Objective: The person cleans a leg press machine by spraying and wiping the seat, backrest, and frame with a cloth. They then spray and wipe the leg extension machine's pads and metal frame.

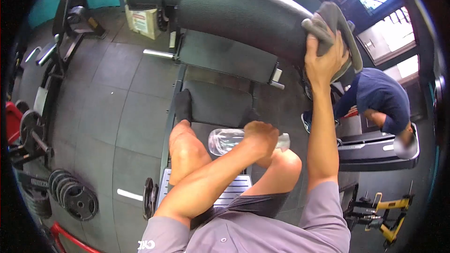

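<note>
Gym floor, seen from above the person's shoulders.

Lower left of the frame: a row of black weight plates [75, 199] stands over dark rubber tiles.

Centre: the black seat pad [218, 103] of an exercise machine, with the person's bare knees just below it.

Centre, slightly right: the left hand [260, 135], its arm crossing up from the lower left, is closed around one end of a clear plastic bottle [226, 140]. The bottle lies roughly level above the knees, its body pointing left.

Top centre: a large black padded roller [243, 11] spans the machine.

Upper right: the right hand [323, 63], arm raised straight, clutches a grey cloth [335, 21] and presses it against the roller's right end.

Right edge: a second person [379, 96] in a navy shirt bends over a black bench.

Lower right: a yellow frame [391, 211] sits on the floor.
</note>
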A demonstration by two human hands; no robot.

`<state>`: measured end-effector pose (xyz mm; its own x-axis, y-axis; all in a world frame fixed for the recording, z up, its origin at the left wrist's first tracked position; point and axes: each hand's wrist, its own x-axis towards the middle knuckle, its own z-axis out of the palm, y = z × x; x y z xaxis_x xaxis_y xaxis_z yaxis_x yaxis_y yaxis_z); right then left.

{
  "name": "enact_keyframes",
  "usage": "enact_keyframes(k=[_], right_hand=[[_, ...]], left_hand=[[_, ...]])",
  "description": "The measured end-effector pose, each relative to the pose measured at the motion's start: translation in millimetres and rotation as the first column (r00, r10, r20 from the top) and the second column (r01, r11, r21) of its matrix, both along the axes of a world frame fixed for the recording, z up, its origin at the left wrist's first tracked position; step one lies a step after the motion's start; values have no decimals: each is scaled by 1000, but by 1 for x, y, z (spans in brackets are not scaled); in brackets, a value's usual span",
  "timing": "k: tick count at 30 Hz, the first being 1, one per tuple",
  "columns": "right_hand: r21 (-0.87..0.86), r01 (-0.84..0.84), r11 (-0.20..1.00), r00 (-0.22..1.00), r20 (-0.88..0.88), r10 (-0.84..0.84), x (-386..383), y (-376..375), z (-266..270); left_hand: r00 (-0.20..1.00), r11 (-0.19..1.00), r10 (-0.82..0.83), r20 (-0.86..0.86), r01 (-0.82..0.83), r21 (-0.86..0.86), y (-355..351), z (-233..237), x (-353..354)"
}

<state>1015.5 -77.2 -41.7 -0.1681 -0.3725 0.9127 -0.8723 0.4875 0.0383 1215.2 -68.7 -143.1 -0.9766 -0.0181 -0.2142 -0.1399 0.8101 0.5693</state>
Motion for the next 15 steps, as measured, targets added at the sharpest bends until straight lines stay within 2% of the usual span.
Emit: enact_keyframes(k=[1, 2, 4, 5, 6, 8, 11, 13, 15], right_hand=[[29, -46, 999, 998, -44, 47, 8, -10, 2], [6, -13, 1000, 999, 52, 13, 3, -13, 8], [129, 10, 992, 942, 331, -53, 1, -16, 37], [228, 63, 972, 921, 361, -144, -9, -21, 51], [292, -85, 953, 857, 510, -80, -19, -25, 68], [385, -59, 921, 841, 516, -162, -48, -39, 79], [292, -119, 949, 799, 596, -84, -40, -51, 82], [43, -411, 911, 543, 814, 206, 10, -62, 83], [177, -171, 969, 743, 669, 9, 90, -80, 76]], left_hand=[[1000, 1000, -6, -1, 6, -1, 1, -2, -2], [1000, 1000, -1, 2, 1, 1, 1, -5, -3], [1000, 1000, 5, 7, -5, 9, 3, -8, -3], [1000, 1000, 26, 0, -26, 3, 3, -11, -4], [1000, 1000, 29, 11, -29, -3, 3, -11, -3], [999, 999, 32, 21, -32, -21, 0, -9, -2], [999, 999, 33, -26, -34, -35, 1, -14, -3], [1000, 998, 19, 5, -19, -57, -2, -9, -5], [999, 998, -14, 44, 17, -68, -2, -7, -9]])
